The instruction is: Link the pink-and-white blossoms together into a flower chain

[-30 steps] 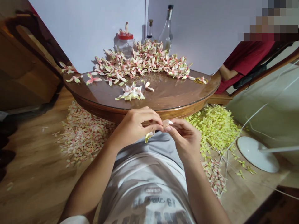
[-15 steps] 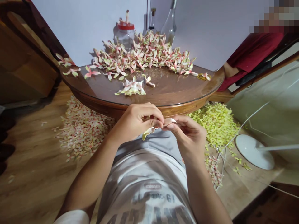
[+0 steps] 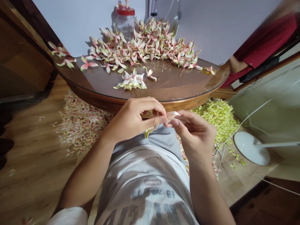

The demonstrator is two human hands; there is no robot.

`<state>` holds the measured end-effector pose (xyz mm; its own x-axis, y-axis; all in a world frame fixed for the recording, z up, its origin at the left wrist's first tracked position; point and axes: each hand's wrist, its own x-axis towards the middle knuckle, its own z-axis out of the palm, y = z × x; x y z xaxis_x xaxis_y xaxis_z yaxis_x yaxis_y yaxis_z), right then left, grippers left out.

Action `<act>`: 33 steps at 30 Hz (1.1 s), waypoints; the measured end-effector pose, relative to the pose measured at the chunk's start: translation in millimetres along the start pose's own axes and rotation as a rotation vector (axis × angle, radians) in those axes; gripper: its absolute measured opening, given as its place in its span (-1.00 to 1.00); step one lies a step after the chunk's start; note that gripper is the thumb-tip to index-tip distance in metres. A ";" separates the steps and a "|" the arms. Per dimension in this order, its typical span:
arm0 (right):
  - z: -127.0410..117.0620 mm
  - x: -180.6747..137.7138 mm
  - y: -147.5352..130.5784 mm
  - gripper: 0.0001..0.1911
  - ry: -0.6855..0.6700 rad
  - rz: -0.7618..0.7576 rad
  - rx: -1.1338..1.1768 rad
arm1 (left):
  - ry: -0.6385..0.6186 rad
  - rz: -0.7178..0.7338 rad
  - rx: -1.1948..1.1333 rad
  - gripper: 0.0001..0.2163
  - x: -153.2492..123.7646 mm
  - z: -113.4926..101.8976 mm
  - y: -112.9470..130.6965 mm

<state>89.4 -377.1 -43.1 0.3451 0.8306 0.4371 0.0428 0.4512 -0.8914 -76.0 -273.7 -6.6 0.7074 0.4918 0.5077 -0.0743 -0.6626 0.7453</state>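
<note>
Between my two hands, over my lap in front of the table edge, are pale petals of a flower (image 3: 172, 116). My left hand (image 3: 142, 117) pinches it with thumb and forefinger; a yellow-green curled petal (image 3: 150, 131) hangs below those fingers. My right hand (image 3: 195, 131) grips the white part with thumb and fingertips. How the petals join is hidden by my fingers. Just beyond, a small cluster of white and green flowers (image 3: 133, 80) lies on the round glass-topped table (image 3: 173, 89), with a single flower (image 3: 150, 74) beside it.
Many pink-white flowers (image 3: 142, 47) are heaped at the table's back, before a red-lidded jar (image 3: 126, 12) and glass bottles (image 3: 173, 15). Rubber bands (image 3: 207, 71) lie at the right edge. Floor piles are pink-white (image 3: 82, 125) and yellow-green (image 3: 222, 122). A person's red clothing (image 3: 264, 40) shows right.
The view has tilted slightly downward. My hands have shifted a little and still hold the flower; the left thumb is now stretched straighter along it.
</note>
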 end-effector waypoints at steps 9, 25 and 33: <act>4.2 -0.7 -8.4 -0.89 0.009 0.013 -0.086 | 0.002 0.004 0.179 -0.97 -2.6 -0.9 9.7; 7.8 -1.1 -18.3 -0.86 -0.040 0.065 -0.144 | 0.051 0.078 0.387 -0.89 -2.1 1.4 15.4; 11.4 -3.7 -18.1 -0.85 0.016 0.038 -0.120 | 0.122 0.084 0.486 -0.87 -7.0 13.6 20.7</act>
<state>76.7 -384.6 -27.2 0.3639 0.8406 0.4012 0.1410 0.3761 -0.9158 -72.9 -298.5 -0.6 0.6233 0.4686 0.6261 0.2286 -0.8748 0.4272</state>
